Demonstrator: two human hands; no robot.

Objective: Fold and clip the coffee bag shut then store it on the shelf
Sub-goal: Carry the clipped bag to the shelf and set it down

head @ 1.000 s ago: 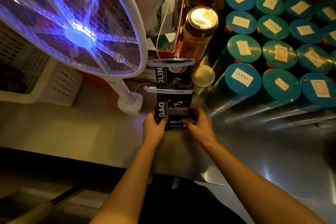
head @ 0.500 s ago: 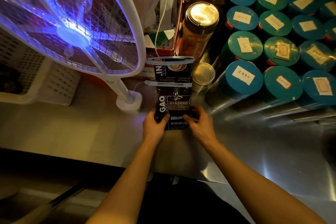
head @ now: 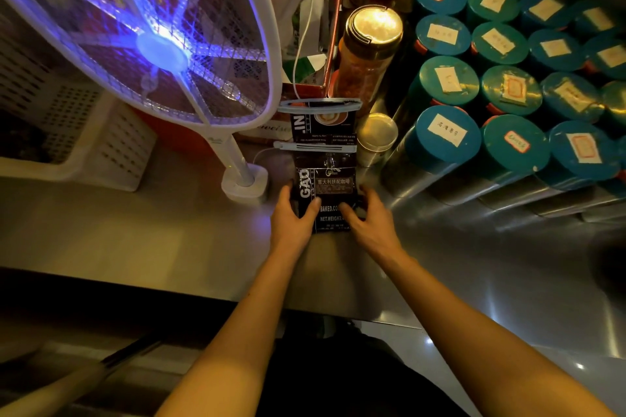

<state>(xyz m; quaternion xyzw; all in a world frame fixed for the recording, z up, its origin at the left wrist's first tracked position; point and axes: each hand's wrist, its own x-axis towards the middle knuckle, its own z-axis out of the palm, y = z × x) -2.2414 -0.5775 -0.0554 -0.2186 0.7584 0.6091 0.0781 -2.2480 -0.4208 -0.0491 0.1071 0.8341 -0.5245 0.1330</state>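
A black coffee bag (head: 327, 184) with white lettering stands upright on the steel shelf (head: 169, 234). A white sealing clip (head: 315, 146) runs across the bag's middle, and a second pale clip (head: 320, 106) sits across the top of the dark packaging behind it. My left hand (head: 293, 217) grips the bag's lower left edge. My right hand (head: 371, 218) holds its lower right edge. Whether the upper dark part belongs to the same bag I cannot tell.
A glowing electric swatter (head: 142, 41) stands in its white base (head: 244, 183) just left of the bag. A white perforated basket (head: 101, 145) lies further left. Several teal-lidded labelled tins (head: 443, 139) crowd the right, with a gold-lidded jar (head: 371, 47) and small jar (head: 376, 134) behind.
The bag and both hands hold nearly the same place on the shelf; the right hand's fingers have spread a little along the bag's lower edge.
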